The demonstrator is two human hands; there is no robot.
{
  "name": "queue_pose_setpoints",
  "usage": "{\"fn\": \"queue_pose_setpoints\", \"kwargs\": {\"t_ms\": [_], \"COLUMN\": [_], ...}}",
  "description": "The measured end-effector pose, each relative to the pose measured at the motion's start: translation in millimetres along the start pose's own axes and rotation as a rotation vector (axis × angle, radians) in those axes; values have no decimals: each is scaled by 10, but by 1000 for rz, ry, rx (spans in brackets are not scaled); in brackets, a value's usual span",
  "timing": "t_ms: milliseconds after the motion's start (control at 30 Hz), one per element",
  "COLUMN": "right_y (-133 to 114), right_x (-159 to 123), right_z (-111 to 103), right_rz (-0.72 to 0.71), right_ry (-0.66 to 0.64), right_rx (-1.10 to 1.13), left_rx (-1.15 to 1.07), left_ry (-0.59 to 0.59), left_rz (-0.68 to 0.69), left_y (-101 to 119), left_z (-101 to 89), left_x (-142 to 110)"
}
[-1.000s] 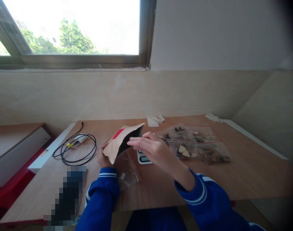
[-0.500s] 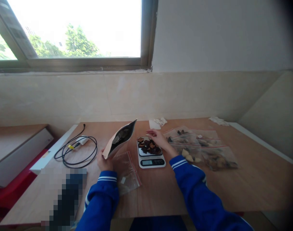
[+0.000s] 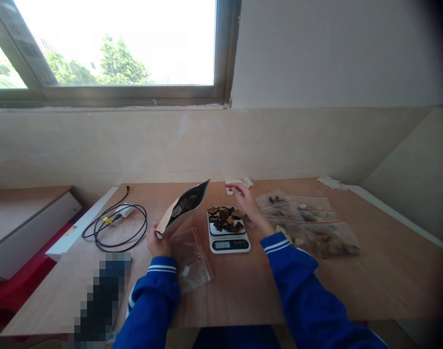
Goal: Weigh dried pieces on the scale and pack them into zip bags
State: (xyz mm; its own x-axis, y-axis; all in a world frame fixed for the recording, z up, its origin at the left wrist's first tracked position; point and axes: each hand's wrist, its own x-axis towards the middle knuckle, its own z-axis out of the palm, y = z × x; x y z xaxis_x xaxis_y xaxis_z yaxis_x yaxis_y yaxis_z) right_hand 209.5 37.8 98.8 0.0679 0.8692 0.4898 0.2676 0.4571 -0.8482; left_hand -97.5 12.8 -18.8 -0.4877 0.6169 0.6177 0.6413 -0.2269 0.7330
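Note:
My left hand (image 3: 159, 246) grips the lower end of a paper pouch (image 3: 166, 221) with a dark, shiny inside. The pouch is tilted, its mouth gaping toward the right; what lies in it is hard to make out. A white kitchen scale (image 3: 230, 245) stands to its right, heaped with dark dried slices (image 3: 226, 219), some reddish brown. Its display is too small to read. Just above and right of the heap is my right hand (image 3: 245, 199), fingers stretched leftward, nothing visible in them. Under the pouch lies a clear zip bag (image 3: 190, 261) with a small white label.
Several clear zip bags (image 3: 330, 235) of dried pieces lie right of the scale, near my right forearm. A coiled black cable (image 3: 146, 228) with a white adapter (image 3: 125, 210) lies on the left. Crumpled white tissue (image 3: 332, 183) is at the back right. A blurred-out dark item (image 3: 101, 300) lies front left.
My right hand has lifted off the slices on the scale and moved up and to the right, uncovering more of the heap. The pouch in my left hand has barely shifted.

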Motion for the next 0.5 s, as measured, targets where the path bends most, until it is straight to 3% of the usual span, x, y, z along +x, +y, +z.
{"fn": "queue_pose_setpoints", "kwargs": {"t_ms": [133, 267, 400, 500], "right_y": [-781, -1388, -1538, -1452], "right_x": [-99, -261, -348, -328], "right_z": [-100, -76, 61, 159], "right_rz": [-170, -332, -460, -376], "right_ry": [-20, -347, -452, -571], "right_rx": [191, -2, -232, -324], "left_rx": [7, -27, -71, -95], "left_ry": [-2, 12, 23, 21], "left_rz": [18, 70, 163, 224], "left_y": [47, 126, 221, 262], "left_z": [-12, -34, -64, -78], "left_x": [-6, -11, -13, -11]}}
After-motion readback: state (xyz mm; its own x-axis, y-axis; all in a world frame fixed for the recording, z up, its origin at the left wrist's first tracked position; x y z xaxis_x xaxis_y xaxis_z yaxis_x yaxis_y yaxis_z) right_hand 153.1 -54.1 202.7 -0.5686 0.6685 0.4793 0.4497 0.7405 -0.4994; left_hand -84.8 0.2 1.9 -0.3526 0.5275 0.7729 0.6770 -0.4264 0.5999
